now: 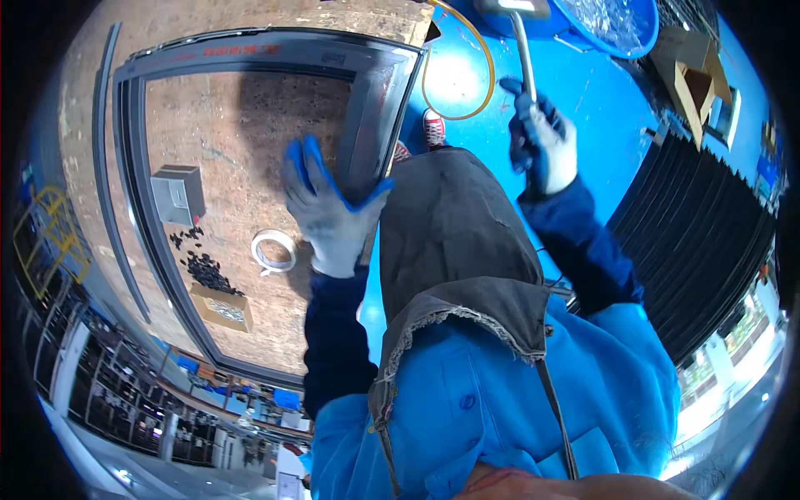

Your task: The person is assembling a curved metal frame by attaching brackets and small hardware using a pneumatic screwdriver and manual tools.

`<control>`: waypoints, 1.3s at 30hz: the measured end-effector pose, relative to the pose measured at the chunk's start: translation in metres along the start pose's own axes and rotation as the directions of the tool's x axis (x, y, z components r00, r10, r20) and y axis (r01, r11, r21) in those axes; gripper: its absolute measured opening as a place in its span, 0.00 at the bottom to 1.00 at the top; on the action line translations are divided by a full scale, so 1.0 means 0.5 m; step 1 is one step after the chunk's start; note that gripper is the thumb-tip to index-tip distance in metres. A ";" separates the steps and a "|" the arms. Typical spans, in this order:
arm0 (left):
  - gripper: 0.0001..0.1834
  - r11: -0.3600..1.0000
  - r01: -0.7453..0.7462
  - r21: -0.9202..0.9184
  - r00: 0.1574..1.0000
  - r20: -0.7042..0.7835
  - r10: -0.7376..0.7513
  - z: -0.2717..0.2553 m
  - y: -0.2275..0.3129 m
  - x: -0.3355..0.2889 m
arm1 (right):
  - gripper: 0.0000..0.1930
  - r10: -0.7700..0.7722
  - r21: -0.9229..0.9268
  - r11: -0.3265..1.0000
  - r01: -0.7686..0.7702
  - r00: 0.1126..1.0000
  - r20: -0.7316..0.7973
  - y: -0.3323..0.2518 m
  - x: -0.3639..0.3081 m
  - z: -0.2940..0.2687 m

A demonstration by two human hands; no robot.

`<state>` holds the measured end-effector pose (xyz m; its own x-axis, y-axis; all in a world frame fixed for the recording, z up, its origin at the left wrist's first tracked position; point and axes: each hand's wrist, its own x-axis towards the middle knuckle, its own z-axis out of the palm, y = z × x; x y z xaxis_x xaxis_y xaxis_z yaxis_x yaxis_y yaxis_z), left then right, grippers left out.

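A dark grey rectangular frame [379,108] lies on a wooden workbench [225,117]. My left hand [323,212], in a grey and blue work glove, is spread with its fingers apart beside the frame's near inner edge. It holds nothing; whether it touches the frame I cannot tell. Out to the right, over the floor, my gloved right hand [546,146] is wrapped round the handle of a hammer [523,50]. The hammer's head is at the upper edge of the view, partly cut off.
Inside the frame are a grey metal box [177,194], small black pieces [208,271], a cardboard box [222,308] and a tape roll [273,252]. A loose dark strip [107,167] lies beyond. Black profiles [692,233], a blue tub [612,46] and cartons [690,71] stand right.
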<state>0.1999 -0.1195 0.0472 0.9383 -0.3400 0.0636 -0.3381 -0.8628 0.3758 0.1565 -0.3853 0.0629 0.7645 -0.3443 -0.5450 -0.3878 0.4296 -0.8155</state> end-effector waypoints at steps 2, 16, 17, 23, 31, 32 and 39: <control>0.64 0.969 -0.229 0.096 0.973 0.050 0.225 -0.019 -0.001 0.107 | 0.20 0.009 0.185 0.982 0.024 0.985 -0.173 0.073 -0.062 0.019; 0.61 0.794 -0.602 0.086 0.797 0.124 0.591 0.066 -0.042 0.231 | 0.18 0.147 0.357 0.933 -0.034 0.945 -0.292 0.167 -0.152 0.161; 0.61 0.799 -0.595 0.090 0.803 0.116 0.585 0.065 -0.040 0.237 | 0.18 0.083 0.382 0.922 0.065 0.930 -0.357 0.184 -0.147 0.161; 0.51 0.813 -0.582 -0.015 0.813 0.027 0.582 0.065 -0.040 0.240 | 0.16 0.222 0.113 0.971 -0.211 0.970 -0.101 0.158 -0.142 0.148; 0.61 0.877 -0.481 0.011 0.864 -0.166 0.476 0.064 -0.038 0.203 | 0.22 0.115 -0.302 0.950 -0.079 0.988 0.102 -0.134 0.031 -0.059; 0.64 0.906 -0.423 0.010 0.897 -0.139 0.420 0.067 -0.043 0.198 | 0.22 0.081 -0.325 0.945 -0.032 0.987 0.140 -0.164 0.056 -0.055; 0.61 0.941 -0.337 0.012 0.941 -0.012 0.337 0.057 -0.026 0.212 | 0.19 0.450 -0.603 0.789 -0.115 0.777 0.440 -0.120 0.155 0.016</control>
<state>0.3015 -0.1549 0.0224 0.7702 -0.6064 0.1977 -0.6353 -0.7023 0.3211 0.2432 -0.4313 0.0711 0.6464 0.2932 -0.7044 -0.7045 -0.1251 -0.6986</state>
